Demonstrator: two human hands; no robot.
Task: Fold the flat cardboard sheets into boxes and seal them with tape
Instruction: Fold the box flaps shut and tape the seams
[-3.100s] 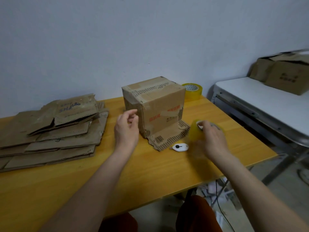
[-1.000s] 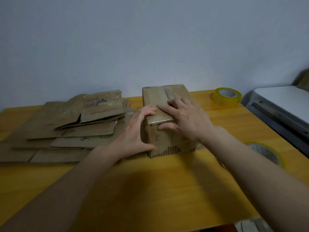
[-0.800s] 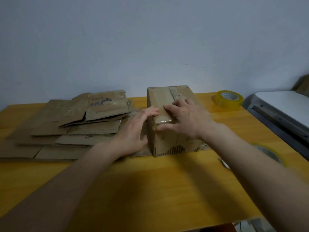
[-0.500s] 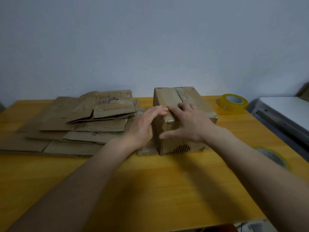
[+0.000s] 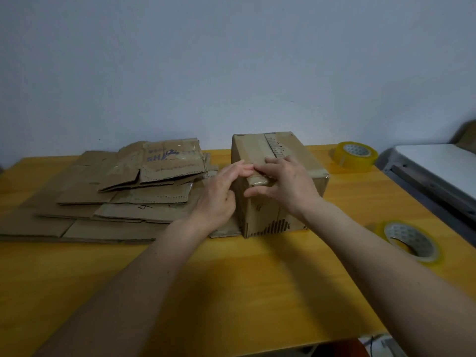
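Note:
A folded brown cardboard box [image 5: 296, 150] stands on the yellow wooden table [image 5: 231, 292], with a strip of clear tape [image 5: 257, 180] running along its top and over the near edge. My left hand [image 5: 219, 197] rests against the box's left side, its straight fingers touching the top edge. My right hand [image 5: 286, 184] lies flat on the box's top and front corner, fingers spread and pressing on the tape. A stack of flat cardboard sheets [image 5: 116, 197] lies to the left of the box.
One yellow tape roll [image 5: 354, 153] sits at the table's far right. A second tape roll [image 5: 409, 240] lies flat near the right edge, close to my right forearm. A white-topped metal table [image 5: 438, 163] stands to the right. A wall runs behind the table.
Three seconds ago my right hand held a tape roll beside the box. Now both hands are on the box, and my fingers have slid along the tape toward the near top edge.

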